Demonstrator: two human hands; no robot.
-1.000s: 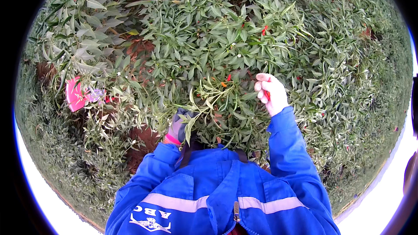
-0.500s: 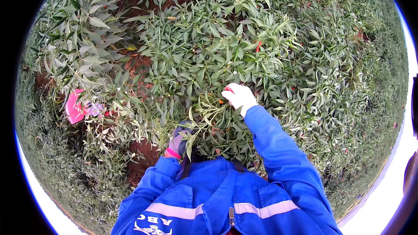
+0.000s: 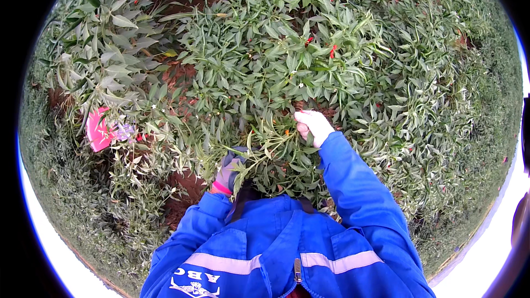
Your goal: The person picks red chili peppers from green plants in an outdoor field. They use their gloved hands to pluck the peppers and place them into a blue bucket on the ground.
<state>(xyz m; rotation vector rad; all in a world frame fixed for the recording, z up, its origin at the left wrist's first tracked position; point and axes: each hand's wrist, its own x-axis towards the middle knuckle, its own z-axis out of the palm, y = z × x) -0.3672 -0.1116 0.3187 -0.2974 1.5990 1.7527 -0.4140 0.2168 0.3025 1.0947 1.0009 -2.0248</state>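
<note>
My right hand (image 3: 313, 126), in a white glove, is over the chili pepper plants (image 3: 270, 69) just ahead of my chest. Its fingers are curled closed; a trace of red shows by the fingertips, but what they hold cannot be made out. Beside it hangs a small orange chili (image 3: 286, 132) among pale leafy stems (image 3: 269, 143). Lower and to the left, my left hand (image 3: 225, 175) wears a grey glove with a pink cuff. It is down among the stems, and leaves cover most of its fingers.
Red chilies (image 3: 333, 51) show in the foliage farther ahead. At the left, a bright pink object (image 3: 99, 129) lies among leaves beside a purple-and-white patterned piece (image 3: 124, 132). Reddish soil (image 3: 185, 190) appears between the rows. Dense plants surround me on both sides.
My right hand has shifted slightly right and turned, so the red patch seen at its fingers has mostly gone from sight. My left hand stays almost where it was.
</note>
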